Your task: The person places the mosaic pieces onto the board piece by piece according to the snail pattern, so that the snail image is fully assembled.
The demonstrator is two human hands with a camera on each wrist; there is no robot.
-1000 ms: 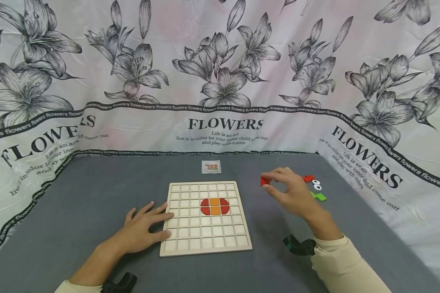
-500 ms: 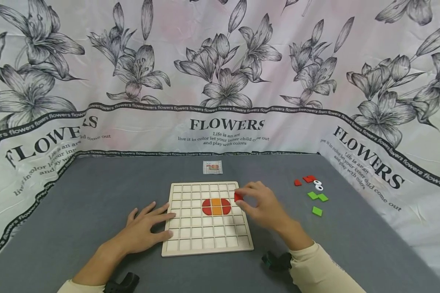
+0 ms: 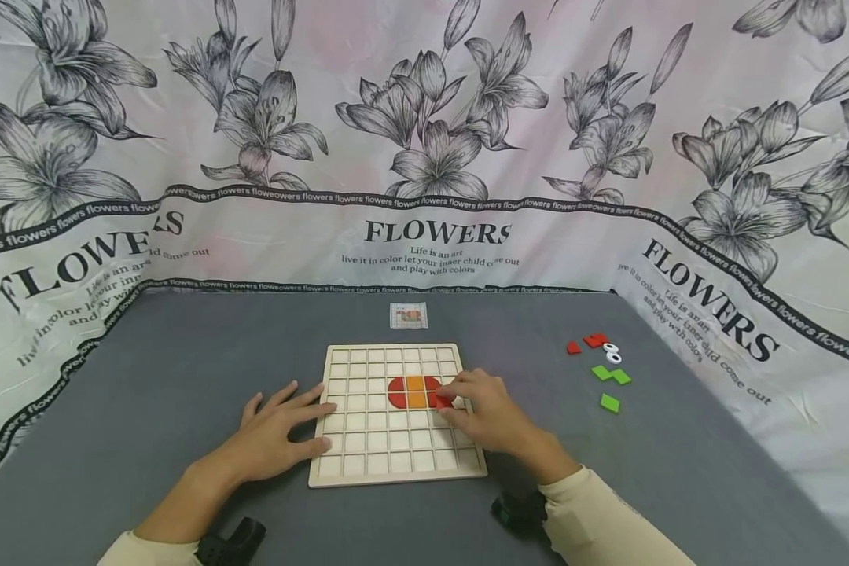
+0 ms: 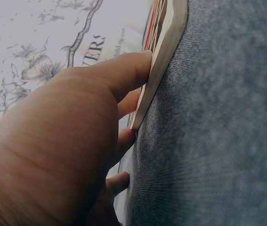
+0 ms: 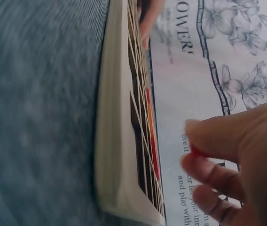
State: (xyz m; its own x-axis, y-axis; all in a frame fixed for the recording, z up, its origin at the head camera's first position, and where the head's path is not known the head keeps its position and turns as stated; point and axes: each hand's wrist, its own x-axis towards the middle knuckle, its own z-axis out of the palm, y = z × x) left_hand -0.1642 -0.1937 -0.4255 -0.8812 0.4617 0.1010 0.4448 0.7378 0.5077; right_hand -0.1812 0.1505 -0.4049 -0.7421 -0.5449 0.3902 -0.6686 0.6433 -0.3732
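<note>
A wooden grid board (image 3: pixel 354 462) lies on the grey table. Red and orange tiles (image 3: pixel 416 392) fill a rounded patch in its upper middle. My left hand (image 3: pixel 277 434) rests at the board's left edge, fingers spread, with thumb and fingertips on the rim. Over the board's right side, my right hand (image 3: pixel 494 414) pinches a small red tile (image 3: pixel 444 400) between thumb and fingertips, close beside the placed red tiles. In the right wrist view the fingers mostly cover this tile (image 5: pixel 198 152).
A small picture card (image 3: pixel 409 315) lies behind the board. To the right are loose red tiles (image 3: pixel 594 340), white rings (image 3: pixel 611 353) and several green tiles (image 3: pixel 610 403). A flower-printed curtain (image 3: pixel 439 244) bounds the table at the back and sides.
My right hand has carried the red tile leftward from the loose pieces to over the board, uncovering the red and green tiles at right. My left hand stays at the board's edge.
</note>
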